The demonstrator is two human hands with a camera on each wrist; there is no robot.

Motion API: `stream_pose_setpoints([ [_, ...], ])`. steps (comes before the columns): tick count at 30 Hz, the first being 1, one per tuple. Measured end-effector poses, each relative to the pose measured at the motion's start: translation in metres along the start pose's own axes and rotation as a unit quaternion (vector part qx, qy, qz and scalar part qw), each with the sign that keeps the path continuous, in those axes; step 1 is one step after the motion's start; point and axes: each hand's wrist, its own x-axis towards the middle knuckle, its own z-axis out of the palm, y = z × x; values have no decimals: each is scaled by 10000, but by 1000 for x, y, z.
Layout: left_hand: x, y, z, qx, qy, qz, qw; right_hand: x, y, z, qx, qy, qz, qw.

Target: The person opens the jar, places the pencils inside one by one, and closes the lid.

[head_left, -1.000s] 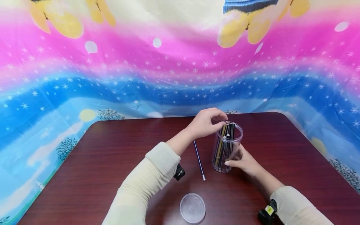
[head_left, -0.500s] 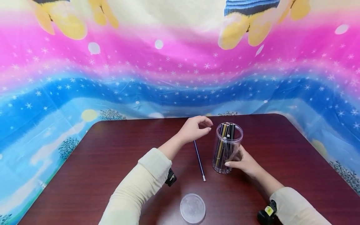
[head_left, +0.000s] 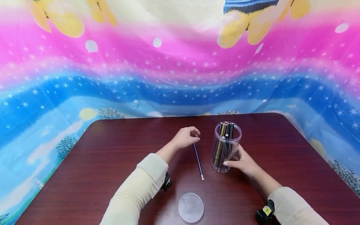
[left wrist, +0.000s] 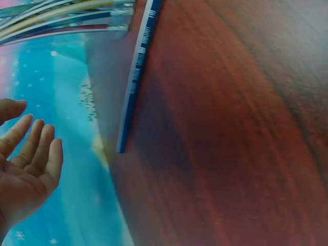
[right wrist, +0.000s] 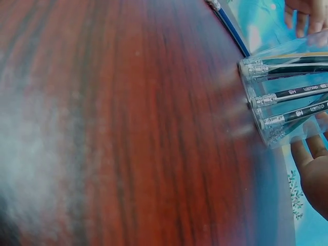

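A clear plastic jar (head_left: 216,147) stands upright on the table, packed with several pencils (right wrist: 302,92) whose eraser ends point down. My right hand (head_left: 244,161) grips the jar low on its right side, thumb across the front. Left of the jar a single blue pencil (head_left: 198,162) lies on the tabletop, its white eraser end toward me. Over the far end of that pencil hovers my left hand (head_left: 186,137), fingers loosely curved and holding nothing. In the left wrist view that hand (left wrist: 31,169) shows its palm, apart from the blue pencil (left wrist: 137,72).
A round clear lid (head_left: 191,207) lies flat near the front of the dark red wooden table (head_left: 112,162). Behind the table hangs a colourful printed cloth (head_left: 180,68). Black cameras are strapped at both wrists.
My left hand has moved from the jar's rim leftward and down, to above the blue pencil's far end. The right hand keeps its grip on the jar.
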Motion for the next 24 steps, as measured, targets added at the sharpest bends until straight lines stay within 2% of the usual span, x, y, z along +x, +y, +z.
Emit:
stream_pose_setpoints([
  [5,2,-14,10,233,-15,-538,9983,-1,-1,0,-27,37,55,10000],
  [10,2,-26,20,651,129,-976,9930,-1,-2,0,-54,47,74,9999],
  [13,3,-32,24,921,195,-1154,9888,0,-3,1,-110,50,93,9999],
  [17,4,-36,30,1036,305,-1376,9846,0,-3,1,-132,44,113,9998],
  [24,13,-34,37,1604,326,-1635,9729,-2,-1,-1,-199,22,141,9997],
])
